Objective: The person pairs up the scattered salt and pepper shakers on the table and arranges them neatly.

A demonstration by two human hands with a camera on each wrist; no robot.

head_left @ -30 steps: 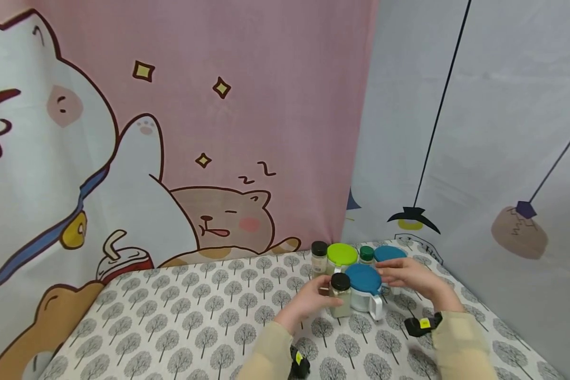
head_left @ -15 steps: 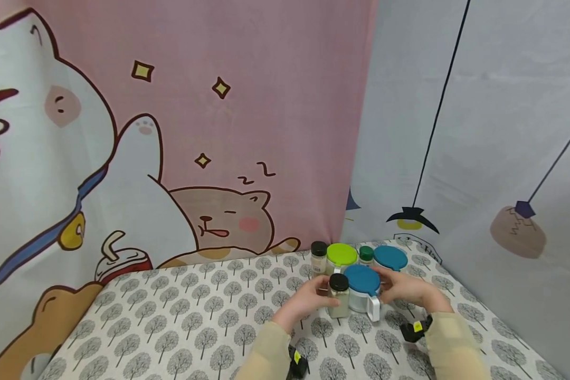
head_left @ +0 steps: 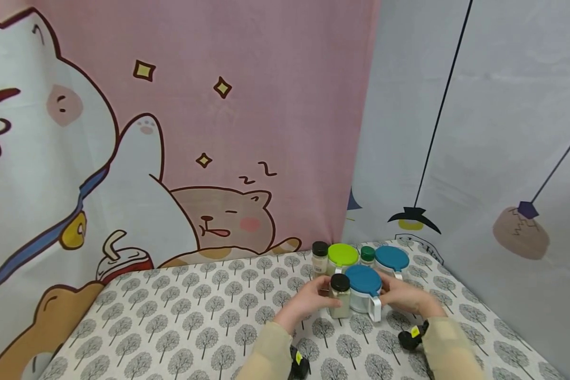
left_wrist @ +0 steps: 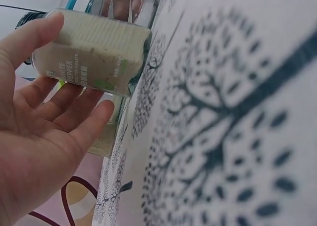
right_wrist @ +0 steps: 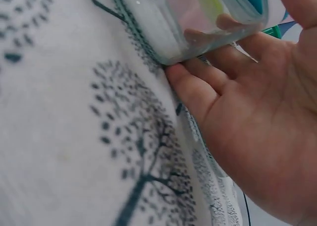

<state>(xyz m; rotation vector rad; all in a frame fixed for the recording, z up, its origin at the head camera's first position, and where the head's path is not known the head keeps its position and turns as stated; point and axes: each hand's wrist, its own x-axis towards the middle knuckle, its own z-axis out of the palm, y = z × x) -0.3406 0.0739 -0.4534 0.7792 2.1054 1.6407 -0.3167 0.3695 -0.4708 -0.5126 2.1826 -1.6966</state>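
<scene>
A square glass pepper jar point(head_left: 340, 305) with a black cap stands upright at the front of a cluster of jars. My left hand point(head_left: 307, 302) grips it from the left; in the left wrist view its "white pepper" label point(left_wrist: 74, 70) shows between the thumb and the fingers. Right beside it is a clear seasoning jar point(head_left: 361, 301) with a blue lid and a white handle. My right hand point(head_left: 405, 295) holds that jar from its right side. In the right wrist view, white contents fill the jar's point(right_wrist: 163, 23) bottom, and the fingers point(right_wrist: 198, 89) wrap behind its wall.
Behind stand a black-capped shaker point(head_left: 320, 258), a lime-lidded jar point(head_left: 343, 254), a green-capped bottle point(head_left: 367, 254) and another blue-lidded jar point(head_left: 392, 257). A tree-patterned cloth point(head_left: 195, 316) covers the table. Printed curtains point(head_left: 285, 105) rise along its back and right side.
My right hand has moved left and down from the rear blue-lidded jar to the front one and now holds it. The left hand stays on the pepper jar.
</scene>
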